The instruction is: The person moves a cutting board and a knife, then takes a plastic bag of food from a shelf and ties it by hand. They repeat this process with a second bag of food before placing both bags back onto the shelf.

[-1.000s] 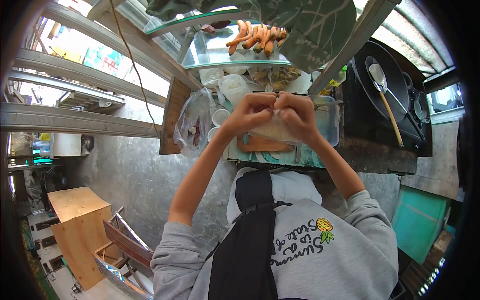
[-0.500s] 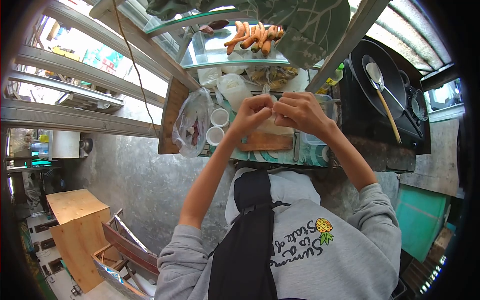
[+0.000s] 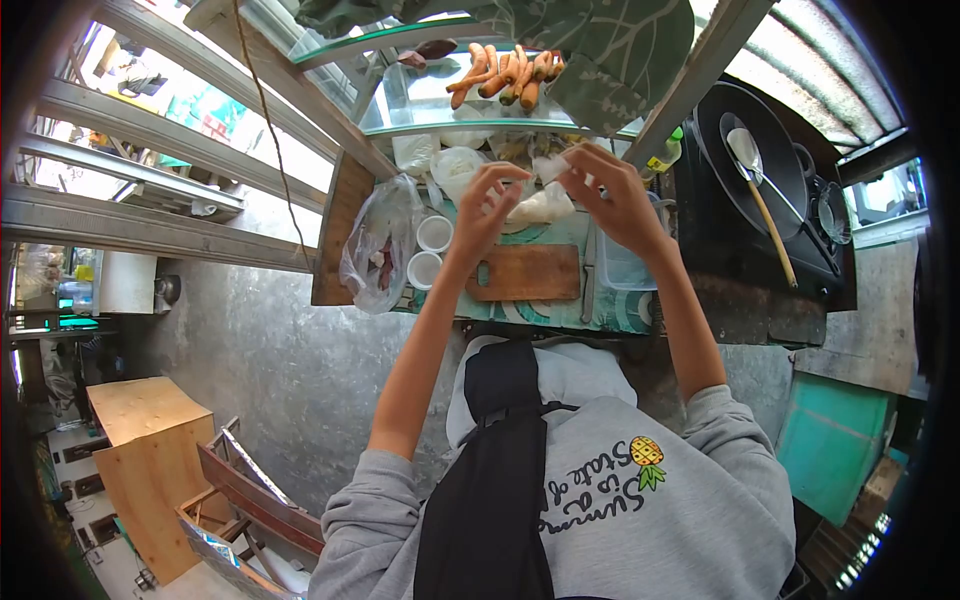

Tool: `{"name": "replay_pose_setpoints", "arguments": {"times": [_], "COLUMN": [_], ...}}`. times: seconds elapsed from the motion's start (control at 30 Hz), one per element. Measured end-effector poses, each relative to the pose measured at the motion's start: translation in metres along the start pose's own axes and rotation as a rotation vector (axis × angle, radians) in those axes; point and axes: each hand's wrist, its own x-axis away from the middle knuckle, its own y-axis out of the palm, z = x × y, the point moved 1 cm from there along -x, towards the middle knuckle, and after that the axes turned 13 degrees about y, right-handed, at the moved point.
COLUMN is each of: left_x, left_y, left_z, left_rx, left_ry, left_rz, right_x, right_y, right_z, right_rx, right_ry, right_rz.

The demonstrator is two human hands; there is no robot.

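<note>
A clear plastic bag [image 3: 543, 203] with pale contents hangs over the far side of the counter. My right hand [image 3: 612, 195] pinches its gathered top between thumb and fingers. To the left of the bag, my left hand [image 3: 488, 208] has its fingers loosely curled and apart, and nothing shows in them. Below the hands lies a wooden cutting board [image 3: 528, 274], with a knife [image 3: 588, 281] along its right side. Two white cups [image 3: 434, 234] stand left of my left wrist. A clear plastic container [image 3: 628, 268] sits under my right forearm.
Carrots [image 3: 505, 77] lie on the glass shelf [image 3: 400, 128] above the counter. A filled plastic bag [image 3: 382, 245] rests at the counter's left end. At right, a wok [image 3: 765, 190] with a ladle [image 3: 768, 215] sits on the black stove. A bottle [image 3: 666, 152] stands beside it.
My hands were close together at the bag's top and have moved apart. My left hand has let go, its fingers loosening. The bag and cutting board show more fully now.
</note>
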Motion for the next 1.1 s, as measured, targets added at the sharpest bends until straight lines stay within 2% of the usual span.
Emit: {"name": "replay_pose_setpoints", "arguments": {"times": [0.03, 0.1, 0.17, 0.23, 0.27, 0.3, 0.33, 0.37, 0.4, 0.47, 0.57, 0.7, 0.77, 0.9, 1.0, 1.07, 1.1], "left_x": [-0.002, -0.004, -0.008, -0.009, -0.010, -0.012, -0.014, -0.015, -0.017, -0.020, -0.016, -0.014, -0.015, -0.013, -0.008, -0.003, 0.000], "left_y": [-0.003, -0.007, -0.005, 0.004, 0.008, 0.009, 0.011, 0.013, 0.014, 0.011, 0.008, 0.012, 0.014, -0.002, -0.008, -0.005, -0.004], "left_z": [0.000, -0.003, -0.003, -0.013, -0.018, -0.019, -0.022, -0.024, -0.022, -0.017, -0.024, -0.021, -0.026, -0.038, -0.032, -0.029, -0.034], "left_rx": [-0.154, -0.157, -0.193, -0.208, -0.224, -0.222, -0.189, -0.156, -0.153, -0.190, -0.124, -0.008, 0.033, -0.153, -0.028, 0.260, 0.259], "left_ry": [0.111, 0.066, 0.155, 0.193, 0.233, 0.235, 0.146, 0.057, 0.057, -0.102, -0.165, -0.095, -0.067, -0.160, -0.244, -0.306, -0.306], "left_rz": [0.026, -0.052, -0.193, -0.216, -0.237, -0.239, -0.299, -0.358, -0.361, -0.412, -0.363, -0.275, -0.268, -0.383, -0.326, -0.132, -0.130], "right_x": [0.000, -0.001, -0.004, -0.007, -0.010, -0.013, -0.013, -0.011, -0.011, -0.009, -0.003, 0.007, 0.003, -0.002, -0.001, 0.001, 0.004], "right_y": [0.001, 0.004, 0.010, 0.015, 0.015, 0.016, 0.016, 0.017, 0.019, 0.019, 0.023, 0.037, 0.043, 0.040, 0.038, 0.040, 0.042], "right_z": [0.003, 0.019, 0.033, 0.043, 0.048, 0.049, 0.050, 0.051, 0.050, 0.051, 0.065, 0.072, 0.078, 0.090, 0.094, 0.093, 0.091], "right_rx": [0.089, 0.088, 0.082, -0.229, -0.228, -0.360, -0.492, -0.491, -0.528, -0.564, -0.498, -0.469, -0.436, -0.401, -0.490, -0.544, -0.505], "right_ry": [-0.105, -0.086, -0.070, 0.151, 0.152, 0.167, 0.185, 0.188, 0.196, 0.204, 0.341, 0.384, 0.349, 0.349, 0.348, 0.362, 0.354], "right_rz": [-0.010, -0.056, -0.105, -0.257, -0.254, -0.324, -0.393, -0.389, -0.335, -0.278, -0.200, -0.311, -0.232, -0.206, -0.157, -0.134, -0.124]}}
